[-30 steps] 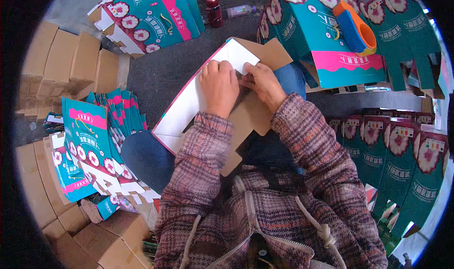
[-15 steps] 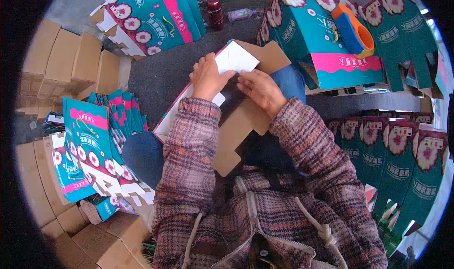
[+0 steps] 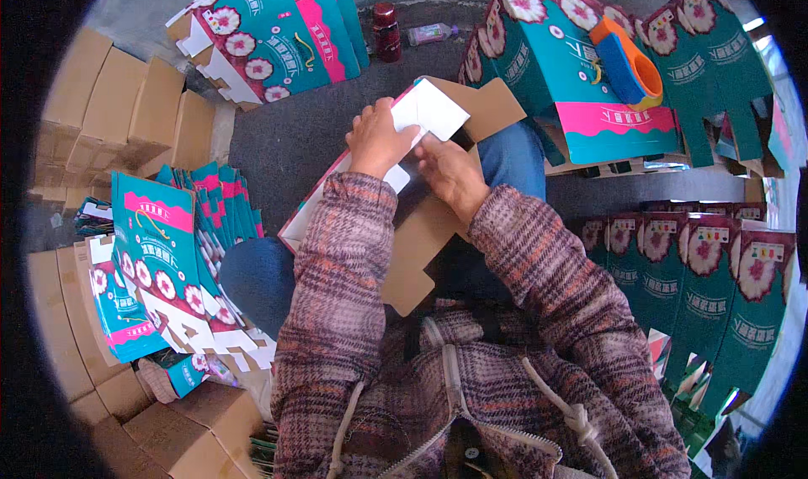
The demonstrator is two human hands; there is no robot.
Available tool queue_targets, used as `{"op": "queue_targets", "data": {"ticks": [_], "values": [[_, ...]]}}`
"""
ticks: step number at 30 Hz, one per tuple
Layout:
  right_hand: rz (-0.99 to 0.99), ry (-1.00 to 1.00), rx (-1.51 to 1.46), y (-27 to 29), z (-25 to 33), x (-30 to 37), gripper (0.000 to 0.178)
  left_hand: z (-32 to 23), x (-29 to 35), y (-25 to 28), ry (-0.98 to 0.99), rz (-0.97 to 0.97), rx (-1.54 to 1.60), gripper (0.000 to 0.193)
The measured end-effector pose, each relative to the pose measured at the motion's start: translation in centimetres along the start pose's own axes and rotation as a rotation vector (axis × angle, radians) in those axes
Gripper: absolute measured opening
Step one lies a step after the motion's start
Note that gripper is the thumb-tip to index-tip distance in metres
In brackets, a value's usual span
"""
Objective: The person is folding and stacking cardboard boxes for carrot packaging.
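A half-folded cardboard gift box (image 3: 412,247) lies across my lap, its plain brown face and a white end flap (image 3: 431,113) showing. My left hand (image 3: 379,142) is wrapped over the box's left wall, with the thumb pressed on the white flap. At the lower edge of that flap, the curled fingers of my right hand (image 3: 454,176) pinch the cardboard. A brown side flap (image 3: 495,113) sticks out past the far right of the box. The fingertips of my left hand are partly hidden behind the wall.
Flat printed teal cartons (image 3: 156,252) lean in a pile at the left, beside brown boxes (image 3: 109,109). Folded teal boxes (image 3: 703,268) stand in rows at the right. An orange-and-blue ring-shaped tool (image 3: 629,66) rests on a carton. A dark red flask (image 3: 385,33) and plastic bottle (image 3: 432,34) are ahead.
The white flap and box have shifted slightly right and nearer. My right hand has moved a little left, closer to the flap's lower edge; my left hand keeps its hold.
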State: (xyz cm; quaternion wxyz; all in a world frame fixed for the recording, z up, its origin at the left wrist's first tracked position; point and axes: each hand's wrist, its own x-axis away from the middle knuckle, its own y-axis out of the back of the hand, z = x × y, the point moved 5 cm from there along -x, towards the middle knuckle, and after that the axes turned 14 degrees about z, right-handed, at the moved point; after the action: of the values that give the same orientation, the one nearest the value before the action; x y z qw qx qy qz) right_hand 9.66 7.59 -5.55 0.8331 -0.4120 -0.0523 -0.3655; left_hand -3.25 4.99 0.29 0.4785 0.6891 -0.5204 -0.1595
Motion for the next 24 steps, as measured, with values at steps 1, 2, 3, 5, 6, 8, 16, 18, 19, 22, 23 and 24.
{"op": "queue_targets", "data": {"ticks": [1, 2, 3, 5, 6, 8, 16, 18, 19, 22, 23, 24], "values": [[-0.015, 0.013, -0.008, 0.1, 0.0, 0.0, 0.012, -0.1, 0.0, 0.0, -0.005, -0.004, 0.005, 0.071], [-0.017, 0.014, -0.007, 0.1, 0.1, 0.0, 0.012, -0.2, -0.1, 0.0, -0.006, -0.004, 0.006, 0.071], [-0.035, 0.012, -0.011, 0.1, 0.1, 0.2, 0.012, -0.4, 0.1, 0.2, -0.003, -0.001, 0.008, 0.071], [-0.056, 0.006, -0.016, 0.2, 0.0, 0.3, 0.012, -0.3, 0.1, 0.2, 0.002, 0.005, 0.011, 0.071], [-0.039, 0.018, -0.04, 0.2, 0.0, 0.1, 0.012, -0.2, -0.1, 0.2, -0.014, 0.014, 0.018, 0.07], [-0.023, 0.029, -0.063, 0.4, -0.1, -0.1, 0.012, -0.1, -0.2, 0.1, -0.029, 0.023, 0.026, 0.069], [-0.087, 0.14, 0.044, 0.2, 0.2, -0.4, 0.011, -0.4, 0.1, 0.2, -0.032, -0.002, 0.034, 0.066], [-0.144, 0.152, 0.09, 0.1, 0.0, -0.7, 0.011, -0.3, 0.1, 0.0, -0.03, -0.011, 0.022, 0.066], [-0.198, 0.165, 0.138, 0.2, 0.0, -0.8, 0.012, -0.2, 0.2, -0.1, -0.028, -0.025, 0.01, 0.065], [-0.179, 0.193, 0.093, 0.3, -0.3, -1.3, 0.011, -0.4, -0.5, -0.3, -0.089, -0.034, 0.068, 0.058], [-0.158, 0.216, 0.076, 0.4, -0.3, -1.5, 0.012, -0.4, -0.6, -0.5, -0.094, -0.029, 0.069, 0.058], [-0.156, 0.215, 0.077, 0.3, -0.4, -1.5, 0.012, -0.1, -0.6, -0.5, -0.085, -0.036, 0.052, 0.057]]}}
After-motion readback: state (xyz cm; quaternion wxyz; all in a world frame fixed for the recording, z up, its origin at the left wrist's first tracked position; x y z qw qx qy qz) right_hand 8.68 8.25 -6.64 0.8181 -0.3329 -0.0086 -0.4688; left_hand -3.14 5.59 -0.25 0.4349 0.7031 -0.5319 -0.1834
